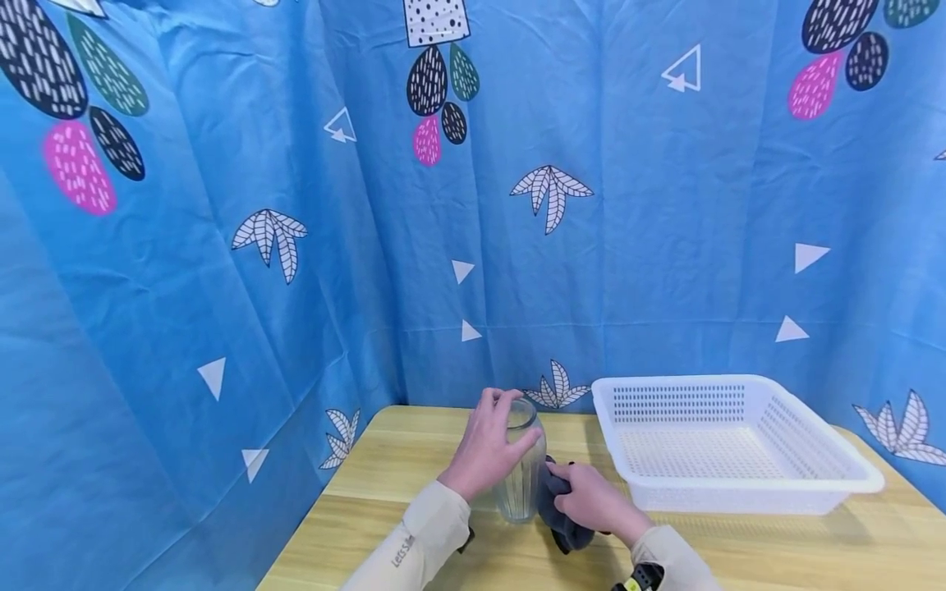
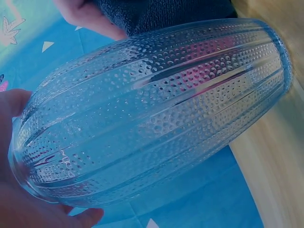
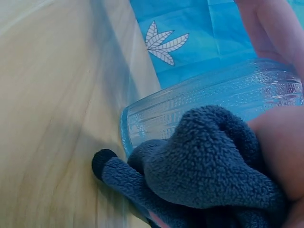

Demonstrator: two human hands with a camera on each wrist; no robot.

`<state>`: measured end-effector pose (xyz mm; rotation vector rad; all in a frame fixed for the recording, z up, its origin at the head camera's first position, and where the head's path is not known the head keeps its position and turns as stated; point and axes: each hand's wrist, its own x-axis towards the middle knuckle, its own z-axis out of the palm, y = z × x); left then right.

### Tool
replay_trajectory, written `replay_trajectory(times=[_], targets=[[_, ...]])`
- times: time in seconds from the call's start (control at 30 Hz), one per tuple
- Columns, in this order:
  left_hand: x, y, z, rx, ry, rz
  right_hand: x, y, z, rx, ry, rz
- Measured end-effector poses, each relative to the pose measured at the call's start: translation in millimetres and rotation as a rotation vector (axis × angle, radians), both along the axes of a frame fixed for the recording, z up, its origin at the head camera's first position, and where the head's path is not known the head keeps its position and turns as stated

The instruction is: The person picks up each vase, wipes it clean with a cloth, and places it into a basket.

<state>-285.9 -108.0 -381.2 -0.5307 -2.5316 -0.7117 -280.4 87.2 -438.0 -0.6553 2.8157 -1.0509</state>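
Observation:
A clear glass vase (image 1: 520,484) with vertical ribs and a dimpled texture stands upright on the wooden table. My left hand (image 1: 488,450) grips it around the mouth, thumb and fingers on opposite sides of the rim. In the left wrist view the vase (image 2: 156,114) fills most of the picture, its base toward the tabletop. On the vase's right side, my right hand (image 1: 591,497) holds a bunched dark grey towel (image 3: 204,161) against the lower glass. The towel is fluffy with a black edge, and part of it hangs down to the table.
To the right, a white perforated plastic basket (image 1: 746,486) sits on the table (image 1: 399,451). A blue patterned curtain (image 1: 532,279) hangs behind the table and along its left side.

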Motion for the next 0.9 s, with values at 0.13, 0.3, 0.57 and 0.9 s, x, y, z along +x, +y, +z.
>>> replay_trajectory(times=[0.13, 0.3, 0.57, 0.9], targets=[[1.4, 0.1, -0.3, -0.023, 0.017, 0.012, 4.5, 0.6, 3.9, -0.04, 0.022, -0.044], [2.9, -0.7, 3.9, -0.048, 0.031, 0.016, 8.8, 0.8, 21.1, -0.062, 0.084, -0.107], [1.3, -1.3, 5.1, -0.043, 0.021, 0.005, 18.5, -3.6, 52.6, -0.079, 0.264, -0.147], [-0.2, -0.2, 2.3, -0.066, 0.016, 0.004, 18.4, -5.5, 56.4, -0.038, 0.268, -0.125]])
